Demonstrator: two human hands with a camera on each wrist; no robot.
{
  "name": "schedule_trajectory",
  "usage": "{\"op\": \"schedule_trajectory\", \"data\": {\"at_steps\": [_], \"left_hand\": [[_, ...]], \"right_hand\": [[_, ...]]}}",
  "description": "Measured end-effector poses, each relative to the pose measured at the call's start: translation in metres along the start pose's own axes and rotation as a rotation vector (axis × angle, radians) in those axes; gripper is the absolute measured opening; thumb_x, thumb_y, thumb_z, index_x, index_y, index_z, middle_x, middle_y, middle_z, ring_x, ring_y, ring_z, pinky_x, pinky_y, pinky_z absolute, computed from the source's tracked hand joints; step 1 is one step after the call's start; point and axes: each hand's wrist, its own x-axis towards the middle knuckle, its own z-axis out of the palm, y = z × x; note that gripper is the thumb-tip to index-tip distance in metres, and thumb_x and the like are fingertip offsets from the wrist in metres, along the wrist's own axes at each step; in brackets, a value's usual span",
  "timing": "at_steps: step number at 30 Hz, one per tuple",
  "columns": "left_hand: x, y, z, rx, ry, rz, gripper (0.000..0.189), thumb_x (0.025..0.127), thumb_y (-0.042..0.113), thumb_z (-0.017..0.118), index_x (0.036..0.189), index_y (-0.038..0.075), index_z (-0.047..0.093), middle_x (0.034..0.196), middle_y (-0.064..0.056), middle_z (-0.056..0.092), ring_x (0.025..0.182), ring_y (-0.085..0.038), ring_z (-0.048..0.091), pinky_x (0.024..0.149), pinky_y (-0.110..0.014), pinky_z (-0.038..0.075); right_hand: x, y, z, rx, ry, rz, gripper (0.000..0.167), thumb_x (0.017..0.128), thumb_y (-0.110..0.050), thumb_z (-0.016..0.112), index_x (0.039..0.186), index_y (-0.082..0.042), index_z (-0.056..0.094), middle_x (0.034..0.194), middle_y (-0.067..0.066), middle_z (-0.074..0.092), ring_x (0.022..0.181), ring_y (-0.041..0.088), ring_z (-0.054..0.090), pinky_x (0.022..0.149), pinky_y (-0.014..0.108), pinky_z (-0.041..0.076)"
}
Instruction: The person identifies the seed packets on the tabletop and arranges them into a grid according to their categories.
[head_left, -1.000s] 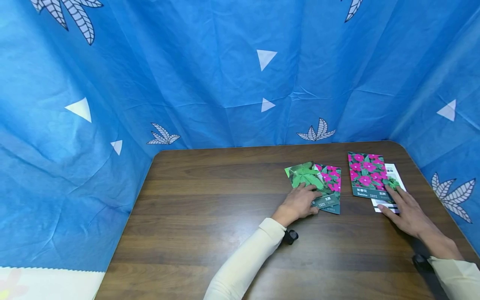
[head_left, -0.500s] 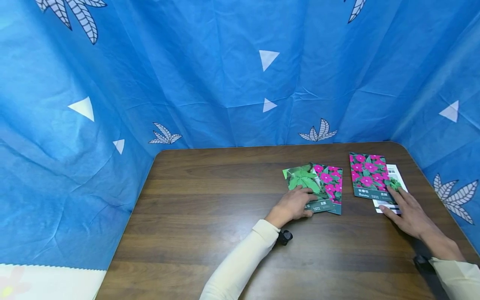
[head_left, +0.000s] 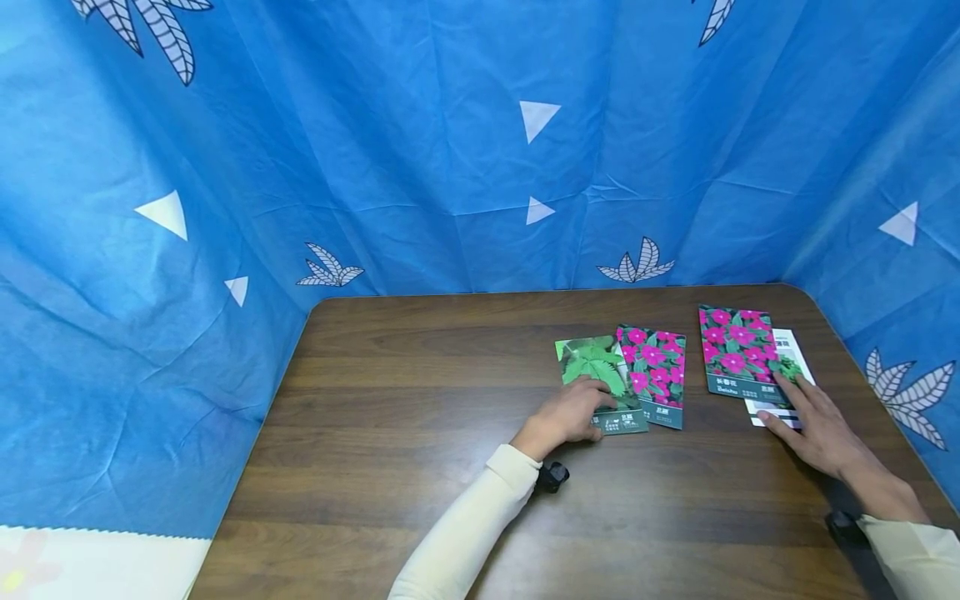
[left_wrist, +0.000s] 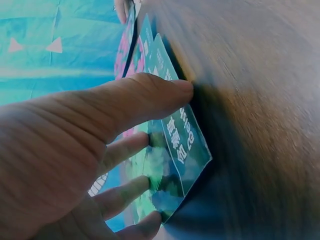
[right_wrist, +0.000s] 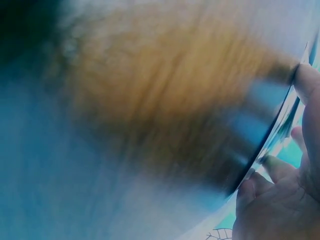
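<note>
My left hand (head_left: 566,412) rests its fingers on a seed packet with green leaves (head_left: 596,367), thumb at the packet's lower edge. In the left wrist view the fingers are spread over the leaf packet (left_wrist: 175,145). Its right side overlaps a pink-flower packet (head_left: 660,375). My right hand (head_left: 821,429) lies with fingers extended on a white packet (head_left: 787,340) at the table's right. A second pink-flower packet (head_left: 738,346) partly covers that white one. In the right wrist view my fingers (right_wrist: 277,170) meet the packet's edge, mostly blurred.
A brown wooden table (head_left: 420,358) carries all the packets. Blue curtain cloth (head_left: 420,150) with leaf and triangle prints hangs along its back and sides. A white cloth (head_left: 97,567) shows at the lower left.
My left hand has slid the leaf packet leftward and a little nearer, uncovering more of the pink-flower packet under it. The right hand has stayed in place.
</note>
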Motion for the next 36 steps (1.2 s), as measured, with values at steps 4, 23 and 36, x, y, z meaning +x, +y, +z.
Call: {"op": "schedule_trajectory", "data": {"at_steps": [4,23,36], "left_hand": [[-0.007,-0.004,0.0,-0.015,0.011,0.015,0.049,0.085,0.031,0.08,0.132,0.025,0.067,0.145,0.004,0.055,0.138,-0.016,0.045,0.113,-0.023,0.039],[-0.037,-0.01,0.005,-0.02,0.021,-0.055,0.047,0.089,0.025,0.077,0.134,0.025,0.065,0.15,0.0,0.052,0.142,-0.016,0.043,0.115,-0.026,0.039],[-0.056,-0.014,0.01,-0.001,0.085,-0.084,0.053,0.084,0.035,0.08,0.134,0.024,0.066,0.14,0.002,0.057,0.133,-0.015,0.051,0.109,-0.026,0.045]], "right_hand": [[0.0,0.0,0.0,0.004,0.0,0.006,0.087,0.103,-0.05,0.046,0.159,-0.006,-0.005,0.155,0.041,-0.003,0.139,0.064,-0.001,0.101,0.085,0.013],[-0.002,-0.003,-0.001,0.008,0.03,-0.011,0.094,0.104,-0.046,0.047,0.152,0.016,-0.006,0.15,0.048,0.003,0.139,0.064,0.003,0.116,0.071,0.001],[-0.001,0.001,-0.001,0.019,0.01,-0.001,0.098,0.103,-0.05,0.046,0.151,0.016,-0.008,0.149,0.049,0.002,0.139,0.064,0.002,0.114,0.074,0.003]]}}
